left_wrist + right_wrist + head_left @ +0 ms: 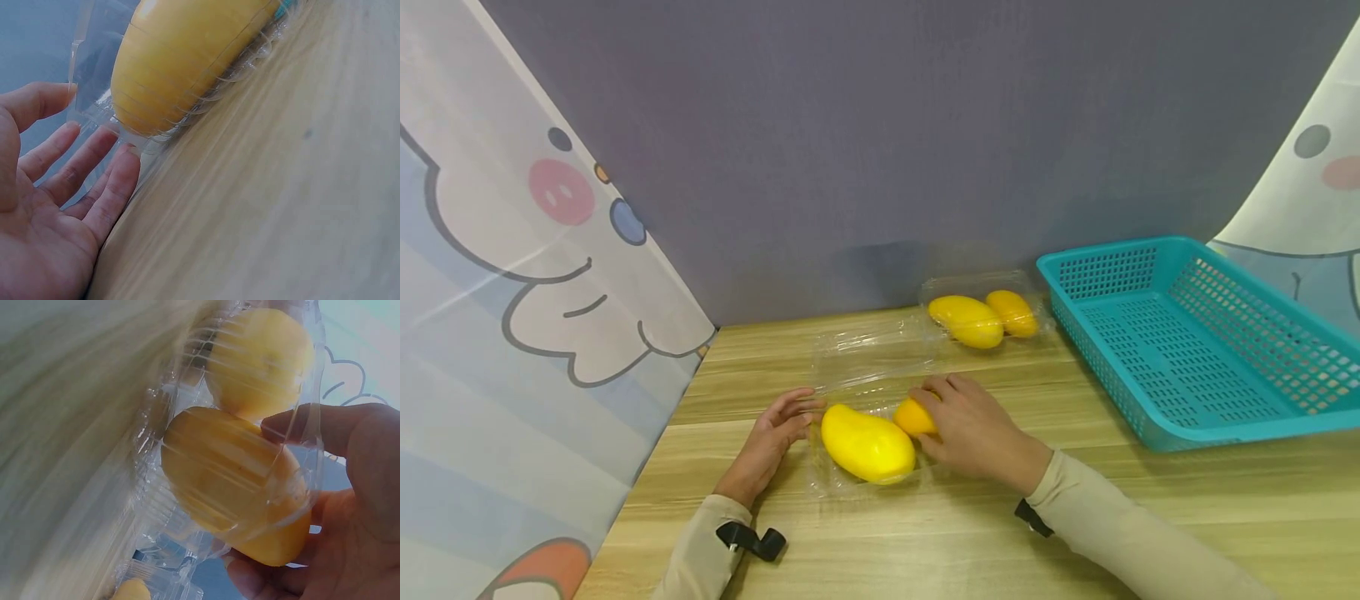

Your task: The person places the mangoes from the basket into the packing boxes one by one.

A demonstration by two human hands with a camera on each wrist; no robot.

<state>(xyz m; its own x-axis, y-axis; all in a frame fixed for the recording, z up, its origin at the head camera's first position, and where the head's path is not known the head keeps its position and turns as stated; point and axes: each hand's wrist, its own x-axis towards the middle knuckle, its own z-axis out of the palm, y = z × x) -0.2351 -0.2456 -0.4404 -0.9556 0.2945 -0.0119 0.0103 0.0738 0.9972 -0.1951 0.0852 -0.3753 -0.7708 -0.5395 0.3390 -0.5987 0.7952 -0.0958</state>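
A clear plastic clamshell box (pixel 842 483) lies on the table with its lid (pixel 872 354) folded back. Inside, on the left, is a large yellow mango (pixel 867 446). My right hand (pixel 966 429) grips a smaller orange-yellow fruit (pixel 231 481) at the box's right end, thumb on one side and fingers on the other. Part of that fruit lies behind the clear wall in the right wrist view. At the left end my left hand (pixel 778 433) rests its thumb and fingertips (pixel 128 162) against the box wall, fingers spread and fairly straight.
Behind, near the grey wall, another clear box (pixel 932 287) contains a yellow mango (pixel 967 321) and a smaller orange-yellow fruit (pixel 1012 313). A teal plastic basket (pixel 1150 429) stands at the right. Printed cartoon sheets (pixel 467 250) border the table on both sides.
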